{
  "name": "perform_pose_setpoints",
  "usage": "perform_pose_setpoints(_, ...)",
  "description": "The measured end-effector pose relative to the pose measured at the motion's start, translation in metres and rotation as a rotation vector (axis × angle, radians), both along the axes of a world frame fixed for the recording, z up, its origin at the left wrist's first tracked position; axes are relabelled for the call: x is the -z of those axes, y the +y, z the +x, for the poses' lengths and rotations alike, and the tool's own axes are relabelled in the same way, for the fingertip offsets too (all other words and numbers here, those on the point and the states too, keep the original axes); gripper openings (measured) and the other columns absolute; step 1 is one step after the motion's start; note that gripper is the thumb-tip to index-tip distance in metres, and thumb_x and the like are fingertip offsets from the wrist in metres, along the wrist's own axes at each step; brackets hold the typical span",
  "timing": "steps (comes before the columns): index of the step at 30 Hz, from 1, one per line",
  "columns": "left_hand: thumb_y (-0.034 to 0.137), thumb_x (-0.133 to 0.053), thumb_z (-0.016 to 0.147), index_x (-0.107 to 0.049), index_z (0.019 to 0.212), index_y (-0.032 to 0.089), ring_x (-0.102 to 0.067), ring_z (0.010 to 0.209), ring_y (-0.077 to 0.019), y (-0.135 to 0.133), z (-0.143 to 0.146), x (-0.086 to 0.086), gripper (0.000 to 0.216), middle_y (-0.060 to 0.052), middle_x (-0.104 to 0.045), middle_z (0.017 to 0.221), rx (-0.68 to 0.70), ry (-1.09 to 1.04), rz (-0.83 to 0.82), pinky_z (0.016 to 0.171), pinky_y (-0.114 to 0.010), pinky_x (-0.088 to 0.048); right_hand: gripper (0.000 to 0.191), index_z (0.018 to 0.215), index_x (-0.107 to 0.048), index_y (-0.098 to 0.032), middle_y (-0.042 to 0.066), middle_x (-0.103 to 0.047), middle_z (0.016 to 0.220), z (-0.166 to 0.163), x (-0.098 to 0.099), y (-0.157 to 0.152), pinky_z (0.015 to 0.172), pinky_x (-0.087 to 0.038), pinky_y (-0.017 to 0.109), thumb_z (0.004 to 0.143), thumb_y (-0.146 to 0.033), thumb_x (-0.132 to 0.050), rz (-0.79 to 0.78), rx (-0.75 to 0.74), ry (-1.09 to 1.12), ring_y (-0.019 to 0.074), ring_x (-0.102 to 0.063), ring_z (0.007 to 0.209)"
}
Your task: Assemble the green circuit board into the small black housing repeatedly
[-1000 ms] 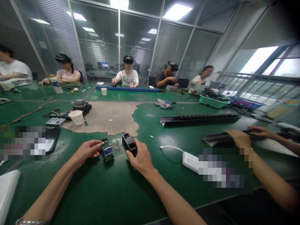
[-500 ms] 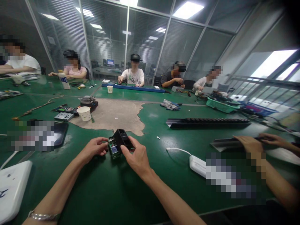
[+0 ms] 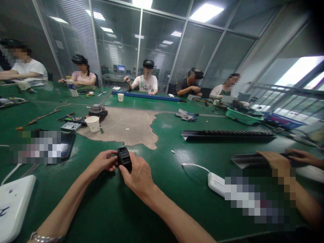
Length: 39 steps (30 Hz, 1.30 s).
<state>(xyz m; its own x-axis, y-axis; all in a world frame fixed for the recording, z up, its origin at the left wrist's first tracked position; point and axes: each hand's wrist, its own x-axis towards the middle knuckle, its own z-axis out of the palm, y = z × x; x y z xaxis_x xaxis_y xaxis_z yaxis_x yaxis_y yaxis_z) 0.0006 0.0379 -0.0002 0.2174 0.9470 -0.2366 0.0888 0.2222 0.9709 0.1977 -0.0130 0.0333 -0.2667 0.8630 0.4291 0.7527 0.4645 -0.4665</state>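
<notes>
A small black plastic housing (image 3: 123, 157) with slots and openings in its upper face is held just above the green table. My right hand (image 3: 139, 170) grips its right side, thumb at the near edge and fingers behind. Against its left side, my left hand (image 3: 105, 161) pinches with curled fingers. The green circuit board seen a moment ago is hidden now, behind or inside the housing. A metal bracelet (image 3: 45, 237) circles my left wrist.
A bare patch (image 3: 126, 128), paper cup (image 3: 92, 124) and dismantled parts (image 3: 72, 125) lie beyond my hands. At right are a black rail (image 3: 227, 136), a white power bank with cable (image 3: 216, 184) and a co-worker's hand (image 3: 274, 160) on another rail. Several people sit across the table.
The housing has turned and moved left over the circuit board, which no longer shows. My right hand has moved left with it, while my left hand stays nearly in place.
</notes>
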Motion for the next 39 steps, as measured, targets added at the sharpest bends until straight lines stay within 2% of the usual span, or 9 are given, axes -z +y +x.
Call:
perform_pose_setpoints(8,0.044,-0.065,0.081,-0.045,0.126,0.012,-0.061,0.051,-0.0105,-0.002,0.001,-0.006,0.058,-0.002,-0.066,0.070,0.039,0.051,-0.009,0.046,-0.018,-0.047,0.070,0.139,-0.037,-0.008,0.017,-0.056,0.121,0.004,0.025,-0.002,0.094,-0.044,0.043,0.081,-0.038,-0.062,0.010,-0.075,0.095,0.0295,-0.052,0.108)
perform_pose_setpoints(13,0.044,-0.064,0.082,-0.046,0.127,0.012,-0.062,0.053,-0.0109,-0.003,-0.001,-0.005,0.058,-0.004,-0.068,0.075,0.053,0.045,0.000,0.048,-0.019,-0.048,0.065,0.139,-0.039,-0.009,0.016,-0.061,0.111,0.007,0.029,0.002,0.090,-0.046,0.045,0.083,-0.037,-0.059,-0.003,-0.076,0.145,0.0286,-0.054,0.100)
perform_pose_setpoints(19,0.043,-0.064,0.081,-0.047,0.126,0.012,-0.063,0.055,-0.0124,-0.003,0.001,-0.005,0.057,-0.003,-0.067,0.071,0.035,0.068,0.017,0.051,-0.021,-0.050,0.071,0.141,-0.036,-0.009,0.014,-0.061,0.109,0.005,0.032,0.001,0.088,-0.048,0.042,0.080,-0.032,-0.064,-0.007,-0.093,0.184,0.0269,-0.055,0.099)
perform_pose_setpoints(23,0.043,-0.065,0.080,-0.048,0.125,0.011,-0.064,0.055,-0.0125,-0.004,0.002,-0.008,0.057,-0.004,-0.068,0.072,0.013,0.056,0.009,0.051,-0.021,-0.050,0.065,0.138,-0.041,-0.011,0.013,-0.061,0.105,0.002,0.030,0.000,0.087,-0.049,0.039,0.081,-0.029,-0.064,-0.018,-0.058,0.227,0.0251,-0.056,0.098)
perform_pose_setpoints(28,0.044,-0.068,0.078,-0.053,0.120,0.011,-0.063,0.054,-0.0118,-0.006,0.003,-0.013,0.056,-0.005,-0.068,0.072,0.002,0.008,0.000,0.052,-0.021,-0.050,0.064,0.141,-0.038,-0.015,0.011,-0.060,0.111,0.004,0.011,-0.002,0.090,-0.048,0.039,0.083,-0.030,-0.062,0.060,-0.045,0.328,0.0238,-0.056,0.103)
perform_pose_setpoints(31,0.043,-0.071,0.075,-0.055,0.117,0.011,-0.063,0.054,-0.0117,-0.009,0.004,-0.016,0.056,-0.005,-0.068,0.073,-0.010,-0.011,0.001,0.053,-0.022,-0.050,0.063,0.142,-0.036,-0.016,0.012,-0.058,0.116,0.014,0.000,0.002,0.092,-0.047,0.040,0.086,-0.034,-0.059,0.091,-0.013,0.362,0.0244,-0.055,0.106)
perform_pose_setpoints(33,0.042,-0.072,0.074,-0.055,0.117,0.011,-0.064,0.054,-0.0116,-0.010,0.004,-0.016,0.055,-0.005,-0.069,0.076,-0.024,-0.012,0.002,0.053,-0.022,-0.050,0.063,0.142,-0.036,-0.015,0.013,-0.057,0.118,0.027,0.000,0.007,0.093,-0.046,0.041,0.087,-0.035,-0.058,0.072,0.019,0.354,0.0254,-0.054,0.108)
perform_pose_setpoints(39,0.040,-0.071,0.074,-0.055,0.120,0.010,-0.064,0.056,-0.0125,-0.006,0.003,-0.007,0.056,-0.006,-0.070,0.077,-0.035,0.041,0.003,0.053,-0.022,-0.051,0.060,0.140,-0.040,-0.013,0.014,-0.059,0.112,0.063,0.027,0.013,0.092,-0.046,0.041,0.086,-0.033,-0.059,-0.008,0.115,0.275,0.0259,-0.057,0.104)
